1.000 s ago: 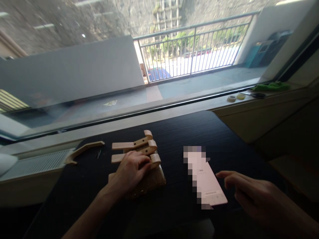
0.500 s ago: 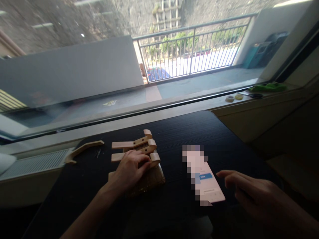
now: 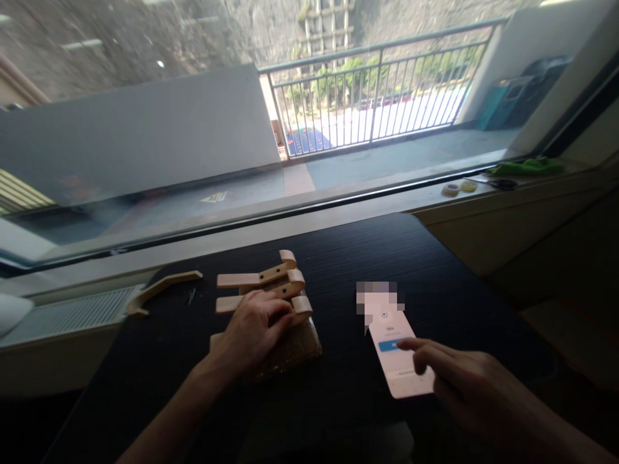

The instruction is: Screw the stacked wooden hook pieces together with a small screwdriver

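Note:
My left hand (image 3: 258, 322) lies over several pale wooden hooks (image 3: 238, 280) with drilled holes, its fingers curled on the nearer ones. They rest side by side on a brown block wrapped in shiny film (image 3: 290, 351). How firmly the fingers grip is partly hidden. To the right lies a phone (image 3: 406, 385) with a lit screen, its upper part pixelated. My right hand (image 3: 454, 370) is over the phone's right edge, index finger stretched to a blue button on the screen and the other fingers bent. Nothing is held in it.
A separate curved wooden piece (image 3: 164, 283) and small metal screws or nails (image 3: 191, 296) lie on the dark table (image 3: 348, 251) at left. Tape rolls (image 3: 451, 189), scissors (image 3: 503, 183) and a green cloth (image 3: 527, 167) sit on the windowsill. Beyond the window is a railing (image 3: 382, 96).
My right hand has moved left from beside the phone, bringing its index fingertip to the blue button. The screen's pixelated area is smaller. My left hand stays on the wooden hooks.

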The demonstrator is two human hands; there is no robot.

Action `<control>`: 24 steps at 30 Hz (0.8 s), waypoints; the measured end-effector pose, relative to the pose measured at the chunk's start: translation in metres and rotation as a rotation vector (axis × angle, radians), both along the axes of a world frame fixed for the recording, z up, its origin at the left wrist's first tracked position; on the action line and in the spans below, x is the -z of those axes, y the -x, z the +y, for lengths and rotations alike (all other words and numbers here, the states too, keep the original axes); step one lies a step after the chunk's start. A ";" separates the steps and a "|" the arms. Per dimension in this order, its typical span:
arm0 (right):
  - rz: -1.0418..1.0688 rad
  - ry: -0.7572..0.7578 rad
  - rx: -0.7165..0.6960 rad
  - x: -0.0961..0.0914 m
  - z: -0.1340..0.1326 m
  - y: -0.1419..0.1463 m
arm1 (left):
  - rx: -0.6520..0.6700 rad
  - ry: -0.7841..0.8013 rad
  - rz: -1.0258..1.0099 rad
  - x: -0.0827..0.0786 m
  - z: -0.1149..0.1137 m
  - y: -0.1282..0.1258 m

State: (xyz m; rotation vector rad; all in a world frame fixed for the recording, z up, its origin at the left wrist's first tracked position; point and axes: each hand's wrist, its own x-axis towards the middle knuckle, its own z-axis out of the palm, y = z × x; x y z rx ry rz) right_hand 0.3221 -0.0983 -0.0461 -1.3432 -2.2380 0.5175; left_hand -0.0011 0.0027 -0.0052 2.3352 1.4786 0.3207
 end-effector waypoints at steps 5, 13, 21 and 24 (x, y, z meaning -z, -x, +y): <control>-0.034 0.029 -0.018 0.002 0.003 0.001 | 0.000 -0.002 -0.001 0.000 0.000 0.000; 0.005 -0.013 0.053 -0.002 -0.001 -0.013 | 0.002 -0.005 0.005 -0.001 -0.001 0.000; -0.011 0.059 0.045 -0.011 -0.005 -0.019 | -0.002 -0.004 0.009 -0.001 0.000 0.000; -0.015 0.062 0.043 -0.014 -0.005 -0.019 | 0.009 0.004 0.006 -0.001 0.000 0.000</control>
